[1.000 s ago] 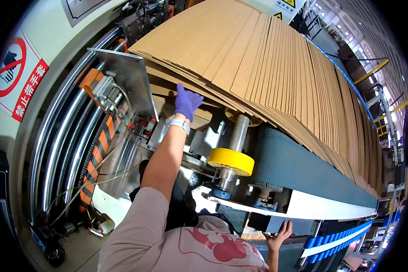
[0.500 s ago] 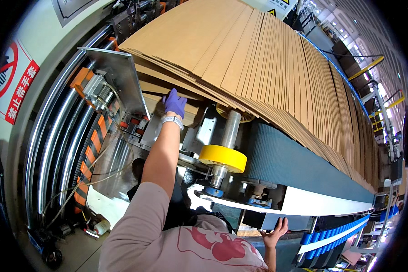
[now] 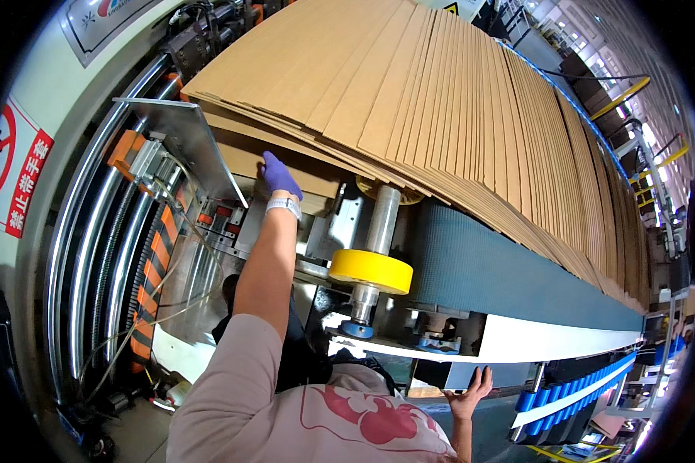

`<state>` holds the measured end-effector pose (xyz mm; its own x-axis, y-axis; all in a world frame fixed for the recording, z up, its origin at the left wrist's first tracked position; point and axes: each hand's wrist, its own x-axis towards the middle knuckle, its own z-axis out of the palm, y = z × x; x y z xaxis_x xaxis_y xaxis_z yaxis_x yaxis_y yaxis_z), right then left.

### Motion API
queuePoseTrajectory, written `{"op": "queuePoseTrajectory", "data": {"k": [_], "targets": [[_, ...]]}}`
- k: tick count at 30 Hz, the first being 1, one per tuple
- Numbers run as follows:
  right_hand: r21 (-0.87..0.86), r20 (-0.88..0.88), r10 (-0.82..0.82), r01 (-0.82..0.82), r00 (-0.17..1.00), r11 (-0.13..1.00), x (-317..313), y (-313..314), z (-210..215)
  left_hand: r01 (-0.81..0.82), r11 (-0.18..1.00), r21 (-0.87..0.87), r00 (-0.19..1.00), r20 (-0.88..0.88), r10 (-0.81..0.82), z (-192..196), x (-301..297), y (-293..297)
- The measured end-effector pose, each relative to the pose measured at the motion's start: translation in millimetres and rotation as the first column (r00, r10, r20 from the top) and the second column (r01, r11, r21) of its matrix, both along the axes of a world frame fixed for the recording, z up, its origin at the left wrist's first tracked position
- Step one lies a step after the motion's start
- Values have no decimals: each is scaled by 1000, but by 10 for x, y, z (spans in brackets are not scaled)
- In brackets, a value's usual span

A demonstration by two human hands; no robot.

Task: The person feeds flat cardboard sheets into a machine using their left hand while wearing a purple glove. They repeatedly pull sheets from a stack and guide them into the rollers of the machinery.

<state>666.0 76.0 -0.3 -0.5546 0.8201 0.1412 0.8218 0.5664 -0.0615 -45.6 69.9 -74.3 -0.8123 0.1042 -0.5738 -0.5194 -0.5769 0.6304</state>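
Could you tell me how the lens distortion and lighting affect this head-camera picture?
Head view: fisheye bending curves the conveyor belt and steel rollers toward a black rim; bright overhead light washes out the far upper right; the gloved left hand on the cardboard sheets and the bare right hand are sharp.

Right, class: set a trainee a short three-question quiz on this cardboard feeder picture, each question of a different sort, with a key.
1. True or false: the left hand wears a purple glove and reaches up to the edge of the overlapped cardboard sheets.
2. Multiple choice: what colour is the wheel on the upright metal shaft below the sheets? A red; B yellow; C green.
3. Fill the gap: the bare right hand rests on the machine's lower ____ edge, under the dark conveyor belt.

Key: 1 true; 2 B; 3 front.
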Motion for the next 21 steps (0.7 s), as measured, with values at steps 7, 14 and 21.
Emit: {"op": "queuePoseTrajectory", "data": {"k": [7,14,21], "targets": [[36,-33,80,-79,996,996,-57,80,-41,445,875,191,594,-794,-128,65,-493,-241],[-16,-18,-3,3,1000,1000,-35,0,35,271,961,61,854,-475,-210,831,-225,-51],[13,-28,16,-15,999,1000,-113,64,12,79,980,180,962,-272,-27,1185,-36,-52]]}}
